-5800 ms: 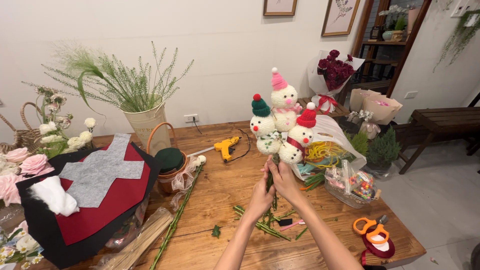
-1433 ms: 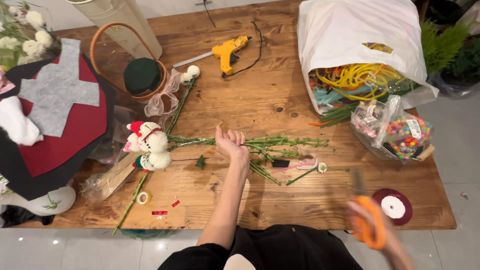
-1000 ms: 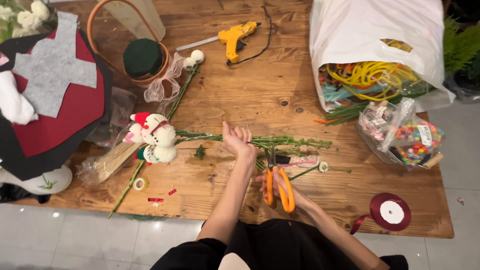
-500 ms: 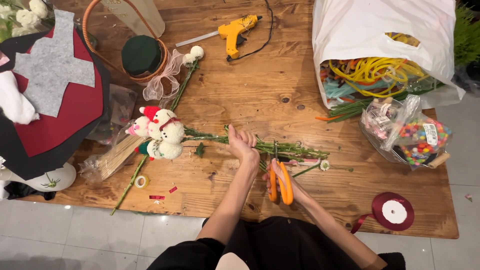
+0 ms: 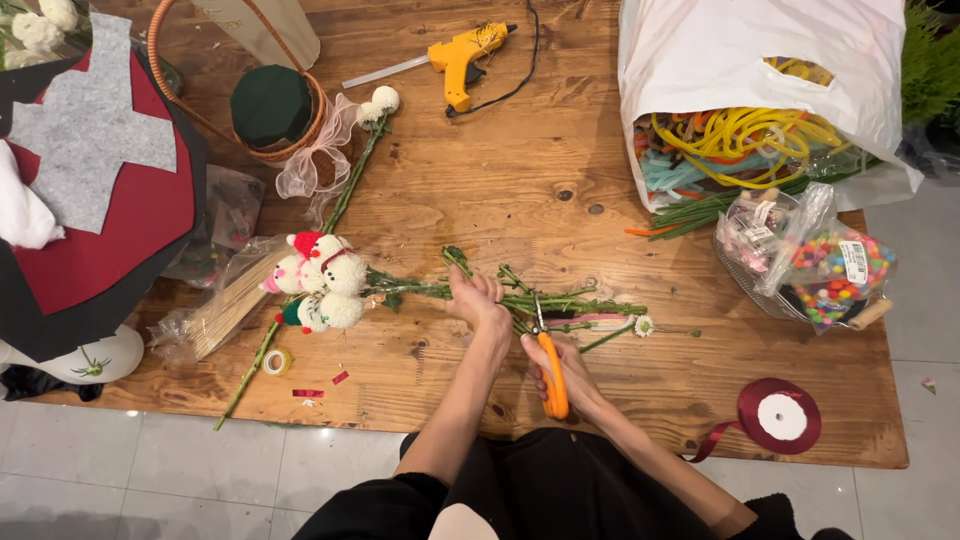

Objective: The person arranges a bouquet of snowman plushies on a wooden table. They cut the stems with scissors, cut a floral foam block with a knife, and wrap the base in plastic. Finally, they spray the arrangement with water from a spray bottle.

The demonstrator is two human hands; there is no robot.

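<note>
My left hand (image 5: 478, 300) presses down on a bunch of green stems (image 5: 560, 303) lying across the wooden table (image 5: 480, 170). At the stems' left end sit small pom-pom snowmen (image 5: 322, 285) in red, pink and green hats. My right hand (image 5: 562, 368) grips orange-handled scissors (image 5: 551, 372), whose blades point up at the stems just right of my left hand. A small white flower head (image 5: 645, 325) lies at the stems' right end.
A yellow glue gun (image 5: 462, 60) lies at the back. A white bag of coloured wires (image 5: 745, 95) and a bag of beads (image 5: 820, 270) sit at the right. A dark red ribbon spool (image 5: 780, 415) rests near the front edge. A basket (image 5: 262, 105), red and grey felt (image 5: 95, 190) and bagged sticks (image 5: 215, 315) lie left.
The snowmen bunch went from upright in both hands to lying on the table. My right hand fetched the orange scissors from the right and brought them to the stems.
</note>
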